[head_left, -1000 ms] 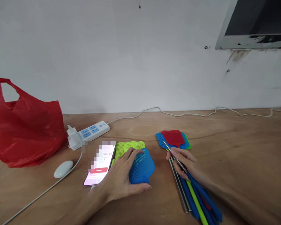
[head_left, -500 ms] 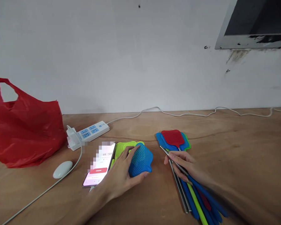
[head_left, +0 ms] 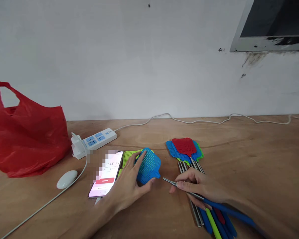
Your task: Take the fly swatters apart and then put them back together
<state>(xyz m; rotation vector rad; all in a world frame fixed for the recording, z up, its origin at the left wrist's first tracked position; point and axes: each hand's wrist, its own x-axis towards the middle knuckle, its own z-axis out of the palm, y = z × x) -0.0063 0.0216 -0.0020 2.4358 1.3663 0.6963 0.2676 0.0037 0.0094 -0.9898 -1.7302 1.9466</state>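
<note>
My left hand (head_left: 129, 186) grips a loose blue mesh swatter head (head_left: 149, 166), tilted up off a green mesh head (head_left: 129, 156) on the wooden table (head_left: 251, 152). My right hand (head_left: 196, 187) pinches a thin metal rod with a blue handle (head_left: 229, 213); the rod's bare tip (head_left: 165, 180) points left, a short gap from the blue head's socket. Behind that hand lies a pile of finished fly swatters (head_left: 185, 147) with red, blue and green heads and metal shafts.
A lit phone (head_left: 107, 177) lies left of my left hand. Further left are a white power strip (head_left: 93, 141), a white oval device (head_left: 67, 179) on a cable, and a red plastic bag (head_left: 27, 132). A white cable (head_left: 201, 121) runs along the wall.
My left hand has lifted and tilted the blue head off the green one. My right hand has drawn one rod out of the pile and swung its tip left toward the blue head.
</note>
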